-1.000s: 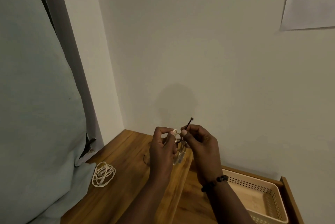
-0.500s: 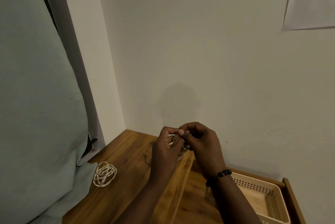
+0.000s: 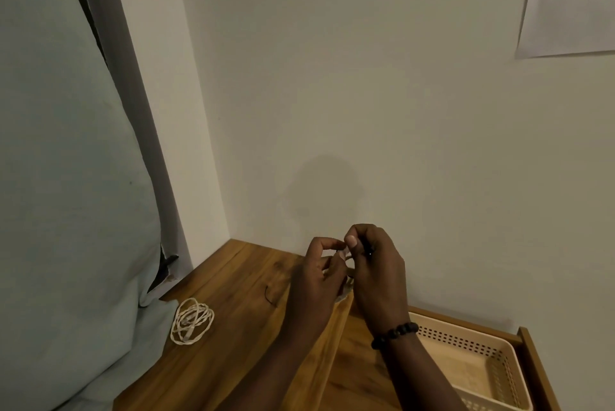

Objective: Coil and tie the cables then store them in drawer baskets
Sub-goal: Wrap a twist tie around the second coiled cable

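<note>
From the head view, we have both hands raised together above the back part of the wooden table [image 3: 233, 327], close to the wall. Our left hand [image 3: 316, 281] curls round a small pale cable bundle [image 3: 344, 294], of which only a sliver shows between the palms and below them. Our right hand [image 3: 376, 271], with a dark bead bracelet [image 3: 394, 333] at the wrist, pinches a thin dark tie [image 3: 368, 249] at the top of the bundle, thumb and forefinger pressed together. The bundle hangs roughly upright between the two hands, its long axis running down toward the table, and the tie sits at its upper end, right at the right hand's fingertips. We judge the tying to be in hand, not yet finished, and the right hand the one placed to twist it.

A second white cable [image 3: 192, 321] lies loosely coiled near the table's left edge, well apart from both hands; it looks thin, smooth and springy. A short dark wire piece [image 3: 269, 296] lies on the wood just left of our left wrist. At the table's right end a cream perforated plastic basket [image 3: 466, 337] sits in an open drawer, nearer the right hand.
</note>
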